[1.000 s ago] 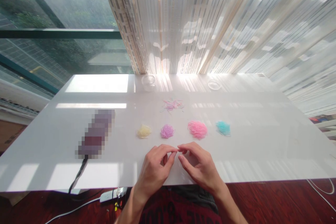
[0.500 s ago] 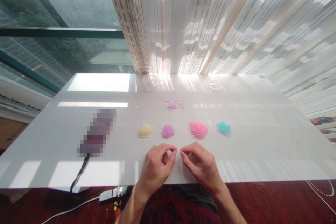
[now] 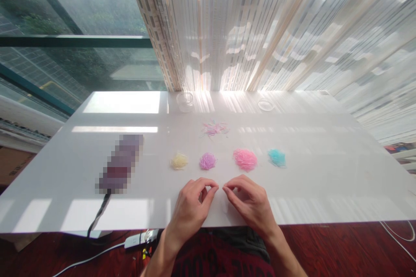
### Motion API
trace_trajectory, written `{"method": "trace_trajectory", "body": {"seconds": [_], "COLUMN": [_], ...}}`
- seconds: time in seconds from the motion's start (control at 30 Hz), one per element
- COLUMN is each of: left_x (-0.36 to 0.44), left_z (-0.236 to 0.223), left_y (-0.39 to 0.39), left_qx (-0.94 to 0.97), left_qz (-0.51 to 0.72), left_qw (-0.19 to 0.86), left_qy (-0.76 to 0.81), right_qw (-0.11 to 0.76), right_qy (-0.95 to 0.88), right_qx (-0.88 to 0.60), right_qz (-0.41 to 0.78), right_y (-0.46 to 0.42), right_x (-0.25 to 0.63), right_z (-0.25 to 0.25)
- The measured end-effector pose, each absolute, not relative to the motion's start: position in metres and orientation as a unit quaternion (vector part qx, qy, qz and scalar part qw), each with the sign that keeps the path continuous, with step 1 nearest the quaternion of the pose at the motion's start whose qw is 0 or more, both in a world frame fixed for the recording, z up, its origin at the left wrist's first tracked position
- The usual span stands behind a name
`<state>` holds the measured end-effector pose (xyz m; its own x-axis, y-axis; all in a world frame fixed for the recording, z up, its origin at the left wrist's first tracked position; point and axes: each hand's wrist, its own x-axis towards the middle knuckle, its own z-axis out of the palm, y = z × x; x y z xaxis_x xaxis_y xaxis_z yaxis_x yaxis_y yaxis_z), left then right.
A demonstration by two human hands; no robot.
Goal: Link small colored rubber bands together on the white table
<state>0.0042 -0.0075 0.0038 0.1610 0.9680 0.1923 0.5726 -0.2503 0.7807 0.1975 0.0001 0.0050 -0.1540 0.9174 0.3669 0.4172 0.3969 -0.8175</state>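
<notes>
Near the front edge of the white table, my left hand (image 3: 194, 202) and my right hand (image 3: 248, 199) face each other, fingertips a small gap apart. Thumb and forefinger are pinched on each; anything between them is too small to make out. Beyond the hands lie small heaps of thin short strips: a yellow heap (image 3: 179, 161), a purple heap (image 3: 207, 161), a pink heap (image 3: 245, 160) and a turquoise heap (image 3: 277, 158). Farther back, a loose heap of mixed-colour strips (image 3: 214, 129) is spread out.
A clear round container (image 3: 185, 101) and a clear round lid (image 3: 265, 104) stand at the back of the white table (image 3: 325, 173). On the left lies a blurred-out long object (image 3: 120, 164) with a black strap. Below the edge is a white power strip (image 3: 134, 241). Curtains hang behind.
My fingertips, touching or nearly so a second ago, have drawn slightly apart, and my right thumb has closed onto its forefinger. The heaps look the same; the view has shifted slightly.
</notes>
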Motion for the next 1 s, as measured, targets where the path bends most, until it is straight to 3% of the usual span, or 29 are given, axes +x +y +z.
{"method": "trace_trajectory", "body": {"seconds": [0.3,0.5,0.67,1.0], "left_x": [-0.018,-0.072,-0.100,-0.103], "left_z": [0.022,0.037,0.040,0.041], "left_y": [-0.006,0.036,0.068,0.075], "left_qx": [0.760,0.700,0.687,0.716], "left_qz": [0.364,0.331,0.222,0.169], "left_qw": [0.183,0.069,0.100,0.140], "left_qy": [0.507,0.629,0.684,0.663], "right_qw": [0.441,0.429,0.428,0.422], "right_qy": [-0.720,-0.725,-0.726,-0.733], "right_qx": [-0.443,-0.451,-0.452,-0.447], "right_qz": [0.301,0.294,0.293,0.291], "right_y": [0.000,0.000,0.001,-0.001], "right_x": [0.198,0.197,0.196,0.197], "right_z": [0.002,0.001,0.002,0.001]}}
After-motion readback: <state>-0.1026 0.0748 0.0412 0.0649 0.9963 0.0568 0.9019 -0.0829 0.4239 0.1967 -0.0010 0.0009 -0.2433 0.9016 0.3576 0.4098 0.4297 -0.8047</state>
